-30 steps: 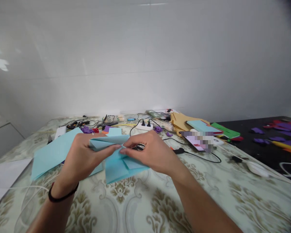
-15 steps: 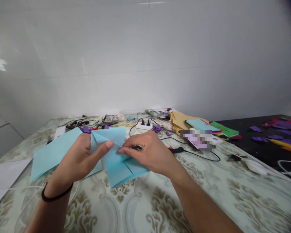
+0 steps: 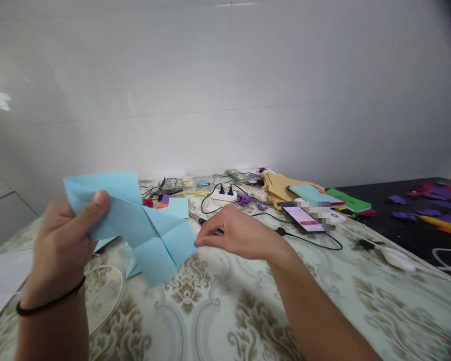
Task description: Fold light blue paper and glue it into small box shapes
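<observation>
My left hand (image 3: 69,228) is closed on the upper left part of a creased light-blue sheet of paper (image 3: 135,225), its thumb flat on the near face. The sheet is raised above the table, partly unfolded, with crossing folds and a slit-like gap in its lower half. At the sheet's right corner, the thumb and fingertips of my right hand (image 3: 231,233) are pinched together on the edge. More light-blue paper (image 3: 133,261) lies beneath and behind the held sheet, mostly covered. A dark slim tool shows partly behind my right hand.
A white power strip (image 3: 223,194) with black plugs and cables stands at the back. Rightward lie a phone (image 3: 302,216), yellow paper (image 3: 280,185), and green paper (image 3: 348,199). Purple scraps (image 3: 398,199) rest on the black surface. A patterned cloth (image 3: 195,321) covers the table.
My left hand has moved left with the blue sheet, which has opened out from its folded shape. My right hand has shifted slightly to the sheet's right corner.
</observation>
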Demonstrator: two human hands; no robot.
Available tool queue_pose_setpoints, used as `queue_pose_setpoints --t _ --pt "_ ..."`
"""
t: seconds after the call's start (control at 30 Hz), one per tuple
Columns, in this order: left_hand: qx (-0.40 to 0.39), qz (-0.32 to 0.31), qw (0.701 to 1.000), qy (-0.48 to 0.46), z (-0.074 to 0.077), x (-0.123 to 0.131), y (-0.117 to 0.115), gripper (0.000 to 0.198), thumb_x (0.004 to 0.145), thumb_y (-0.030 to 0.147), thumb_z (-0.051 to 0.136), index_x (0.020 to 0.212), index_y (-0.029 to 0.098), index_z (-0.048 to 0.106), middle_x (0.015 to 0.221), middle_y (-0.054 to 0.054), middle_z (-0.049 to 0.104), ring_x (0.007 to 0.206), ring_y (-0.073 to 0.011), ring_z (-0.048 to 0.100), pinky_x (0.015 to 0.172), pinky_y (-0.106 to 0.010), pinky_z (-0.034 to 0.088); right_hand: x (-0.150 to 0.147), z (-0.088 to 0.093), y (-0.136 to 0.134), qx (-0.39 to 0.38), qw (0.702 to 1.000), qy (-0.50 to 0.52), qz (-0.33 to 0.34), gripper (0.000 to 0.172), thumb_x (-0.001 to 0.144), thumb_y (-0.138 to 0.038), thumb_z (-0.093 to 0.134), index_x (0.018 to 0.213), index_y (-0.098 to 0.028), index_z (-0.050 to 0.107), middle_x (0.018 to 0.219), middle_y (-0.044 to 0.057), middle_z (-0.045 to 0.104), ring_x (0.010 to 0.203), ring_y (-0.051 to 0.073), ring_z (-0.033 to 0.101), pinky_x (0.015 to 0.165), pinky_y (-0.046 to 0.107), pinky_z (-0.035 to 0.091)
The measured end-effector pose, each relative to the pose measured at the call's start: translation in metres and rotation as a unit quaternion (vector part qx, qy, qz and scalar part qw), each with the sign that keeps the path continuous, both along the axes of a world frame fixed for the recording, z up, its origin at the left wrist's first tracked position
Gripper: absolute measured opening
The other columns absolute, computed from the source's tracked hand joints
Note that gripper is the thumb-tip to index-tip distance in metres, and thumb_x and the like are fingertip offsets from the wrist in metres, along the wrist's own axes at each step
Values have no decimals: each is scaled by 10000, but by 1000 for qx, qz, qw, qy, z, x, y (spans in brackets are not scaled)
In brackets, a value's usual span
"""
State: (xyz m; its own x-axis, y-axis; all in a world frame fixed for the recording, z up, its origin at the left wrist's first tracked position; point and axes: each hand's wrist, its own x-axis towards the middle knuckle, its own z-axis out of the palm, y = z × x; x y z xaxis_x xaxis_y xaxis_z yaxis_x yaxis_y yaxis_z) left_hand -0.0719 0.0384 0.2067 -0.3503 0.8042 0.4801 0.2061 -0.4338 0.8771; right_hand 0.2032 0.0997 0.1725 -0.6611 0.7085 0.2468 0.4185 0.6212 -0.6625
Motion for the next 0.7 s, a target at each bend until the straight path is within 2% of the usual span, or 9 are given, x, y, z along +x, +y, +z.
queue_pose_setpoints --t 0.07,0.13,0.2,0.27,0.33,0.4,0.5,0.6,0.7 --pt "19 31 993 -109 7 2 -1 335 743 218 817 555 164 545 446 75 474 357 -52 380 325 -143 317 3 1 3 -9 998 46 -32 172 947 -278 691 948 -222 854 884 39 827 755 178 717 684 283 511" --pt "26 28 987 -157 13 5 0 248 680 176 823 583 157 596 472 64 561 363 -69 451 332 -151 394 5 0 5 4 994 106 -29 284 975 -251 642 1214 -277 793 1034 33 823 864 183 739 781 304 561" --pt "23 11 985 -172 14 7 2 178 659 167 825 624 152 651 511 50 631 384 -88 516 355 -164 450 3 -2 5 31 986 163 14 455 974 -225 646 1413 -344 668 1199 22 791 988 184 735 889 334 579" --pt "9 -19 984 -179 11 11 6 140 672 173 826 656 154 688 546 39 668 412 -104 562 377 -176 481 -1 -5 5 47 974 214 65 514 960 -258 700 1456 -368 627 1329 27 744 1094 201 714 960 360 573" --pt "-9 -50 984 -174 6 15 10 135 706 201 830 670 157 707 581 25 688 458 -119 604 402 -183 499 -6 -8 4 47 960 256 106 446 954 -314 733 1395 -358 686 1336 40 741 1109 216 709 950 363 575" --pt "-25 -78 983 -162 -1 19 14 165 746 253 830 674 159 715 616 6 698 508 -130 633 438 -190 520 -11 -9 3 41 951 279 128 313 965 -362 723 1273 -330 769 1204 55 784 1045 218 716 893 356 579" --pt "-32 -131 980 -145 -9 24 18 221 757 323 847 666 162 725 617 -6 681 517 -125 611 485 -211 547 -14 -8 3 36 942 314 113 133 909 -387 791 972 -285 847 1005 55 790 957 212 710 844 352 575" --pt "-32 -171 978 -119 -12 23 20 266 758 318 867 606 165 710 533 26 599 443 -78 492 448 -184 487 -14 -8 4 -5 930 356 89 127 833 -361 865 809 -249 811 934 44 770 858 190 699 745 330 579" --pt "-48 -180 980 -76 -13 17 20 271 750 306 884 594 164 714 534 28 603 467 -70 484 448 -160 439 -14 -10 5 -70 919 385 54 175 822 -348 870 832 -222 749 815 7 712 719 152 666 631 288 572"
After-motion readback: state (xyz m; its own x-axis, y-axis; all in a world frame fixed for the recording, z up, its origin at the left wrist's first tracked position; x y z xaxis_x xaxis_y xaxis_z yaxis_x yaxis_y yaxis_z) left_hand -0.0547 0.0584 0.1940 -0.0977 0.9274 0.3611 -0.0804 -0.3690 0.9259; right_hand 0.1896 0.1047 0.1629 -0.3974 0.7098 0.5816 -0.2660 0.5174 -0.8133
